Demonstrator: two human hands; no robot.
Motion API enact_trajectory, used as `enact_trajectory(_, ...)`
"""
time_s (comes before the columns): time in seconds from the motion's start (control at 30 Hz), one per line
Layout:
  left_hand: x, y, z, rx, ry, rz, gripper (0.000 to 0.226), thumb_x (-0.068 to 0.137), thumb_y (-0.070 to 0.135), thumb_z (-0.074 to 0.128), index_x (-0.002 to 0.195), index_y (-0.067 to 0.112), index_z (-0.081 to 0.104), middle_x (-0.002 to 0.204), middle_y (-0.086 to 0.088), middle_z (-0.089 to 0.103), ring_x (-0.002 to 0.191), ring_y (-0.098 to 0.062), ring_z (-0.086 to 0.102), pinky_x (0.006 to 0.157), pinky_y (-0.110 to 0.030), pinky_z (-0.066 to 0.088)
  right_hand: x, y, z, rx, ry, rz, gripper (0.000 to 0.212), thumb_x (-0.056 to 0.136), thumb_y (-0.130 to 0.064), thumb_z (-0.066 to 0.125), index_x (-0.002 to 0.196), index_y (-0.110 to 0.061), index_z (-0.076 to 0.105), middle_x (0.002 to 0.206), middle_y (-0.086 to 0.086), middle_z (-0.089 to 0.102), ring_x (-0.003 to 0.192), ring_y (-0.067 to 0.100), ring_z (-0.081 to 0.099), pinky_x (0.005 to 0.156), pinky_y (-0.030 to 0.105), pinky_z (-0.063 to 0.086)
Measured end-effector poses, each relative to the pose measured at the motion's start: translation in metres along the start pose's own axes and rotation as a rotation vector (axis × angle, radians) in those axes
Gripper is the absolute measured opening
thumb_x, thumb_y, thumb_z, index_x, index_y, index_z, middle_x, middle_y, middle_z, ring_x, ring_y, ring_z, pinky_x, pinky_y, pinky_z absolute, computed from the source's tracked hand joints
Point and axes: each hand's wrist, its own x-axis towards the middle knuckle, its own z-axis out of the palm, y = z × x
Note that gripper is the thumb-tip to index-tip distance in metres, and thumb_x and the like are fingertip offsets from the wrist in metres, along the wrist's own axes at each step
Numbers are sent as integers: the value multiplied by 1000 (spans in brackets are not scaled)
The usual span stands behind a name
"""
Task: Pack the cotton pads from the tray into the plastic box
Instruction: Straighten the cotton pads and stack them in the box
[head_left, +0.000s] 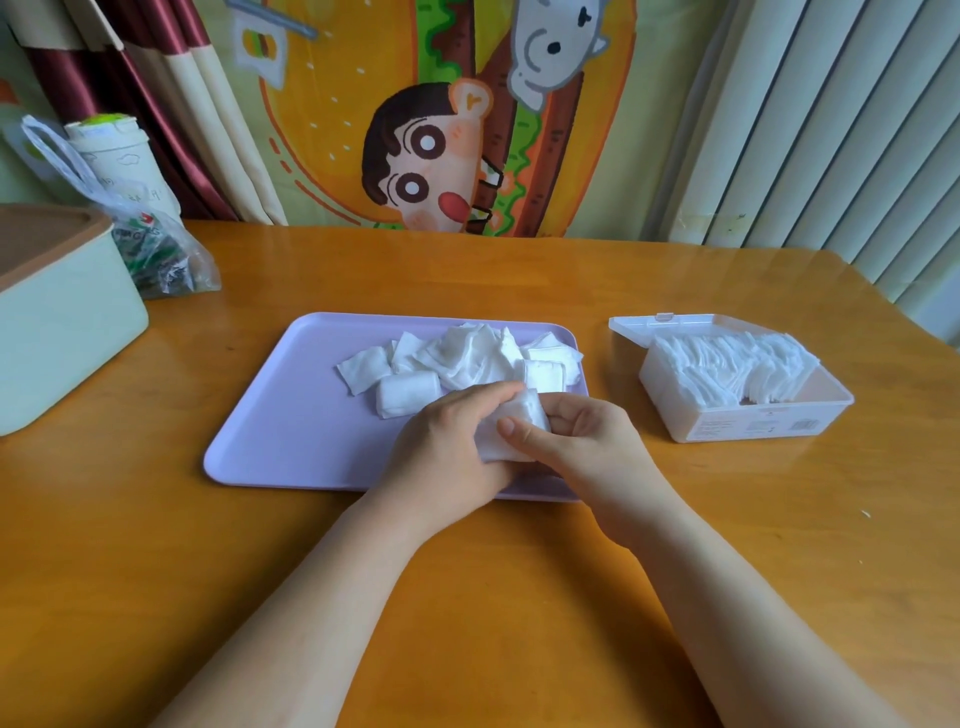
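Label (748, 427) on plastic box (664, 399), print unreadably small

Nothing is legible: the small print and barcode-like block on the front wall of the clear rectangular plastic box (748, 427), the faint marks on the white paper cup (124, 161) and the green-and-red print in the crinkled clear plastic bag (166, 260) are all too small or blurred.

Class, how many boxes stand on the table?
2: a pale green box at the left edge; an open plastic box, part filled with pads, right of the tray.
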Motion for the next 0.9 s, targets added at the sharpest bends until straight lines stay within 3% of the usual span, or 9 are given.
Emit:
enact_trajectory(0.2, 1, 2, -3, -23, -70, -53, 73, 66, 63, 88, 133, 44, 65, 126, 23, 68, 117, 4, 61, 99, -30, 54, 0, 0, 5, 0, 84, 41, 27, 91, -20, 84, 106, -1, 72, 95, 18, 81, 89, 33, 80, 83, 61, 64)
enact_trajectory(0.33, -2, 3, -15, -7, -100, -9, 72, 75, 66, 81, 138, 34, 63, 122, 40, 54, 116, 32, 39, 101, -1, 35, 2, -1, 8, -32, 130, 55, 27, 95, -24, 79, 105, -2, 67, 93, 18, 80, 89, 36, 80, 84, 62, 63)
enact_trajectory(0.37, -1, 1, -18, 28, -58, -3, 73, 80, 72, 72, 139, 31, 63, 129, 35, 55, 121, 29, 39, 105, -4, 36, 3, -1, 8, -19, 142, 54, 29, 97, -25, 76, 108, -2, 64, 93, 19, 80, 90, 37, 80, 87, 60, 63)
enact_trajectory(0.43, 1, -9, -27, 146, 63, -32, 71, 88, 71, 56, 139, 22, 65, 142, 14, 61, 135, 3, 49, 112, -25, 43, 5, -1, 10, 33, 140, 56, 34, 100, -27, 72, 116, 0, 59, 98, 20, 80, 92, 37, 80, 89, 55, 64)
enact_trajectory(0.5, 4, -26, -32, 326, 141, -60, 55, 93, 49, 56, 130, 11, 68, 135, -3, 68, 131, -23, 58, 106, -40, 50, 8, -1, 9, 44, 134, 74, 38, 102, -29, 70, 122, 0, 57, 102, 19, 80, 90, 39, 79, 87, 51, 65)
enact_trajectory(0.57, 5, -37, -33, 420, 81, -128, 35, 93, 26, 60, 120, 6, 68, 124, -9, 70, 122, -33, 62, 98, -45, 53, 11, -1, 8, 35, 129, 97, 37, 103, -29, 69, 125, -1, 57, 101, 19, 80, 86, 40, 79, 84, 48, 66)
enact_trajectory(0.63, 5, -38, -33, 410, 53, -147, 25, 94, 17, 59, 115, 9, 69, 119, -6, 71, 117, -31, 63, 92, -45, 54, 15, 0, 8, 29, 126, 123, 35, 103, -28, 68, 125, -3, 59, 102, 17, 80, 85, 39, 80, 83, 47, 66)
enact_trajectory(0.8, 4, -32, -28, 258, 28, -66, 21, 96, 17, 59, 107, 21, 76, 105, 9, 74, 104, -18, 65, 83, -39, 57, 18, 2, 3, 64, 106, 109, 32, 100, -17, 72, 128, -4, 64, 109, 18, 80, 99, 37, 79, 93, 52, 63)
enact_trajectory(0.9, 4, -34, -30, 136, 6, -122, 25, 96, 25, 68, 119, 32, 74, 114, 13, 72, 106, -11, 65, 90, -35, 57, 14, 7, -1, 12, 156, 2, 24, 100, -11, 70, 124, -10, 70, 110, 13, 80, 108, 34, 76, 101, 52, 59)
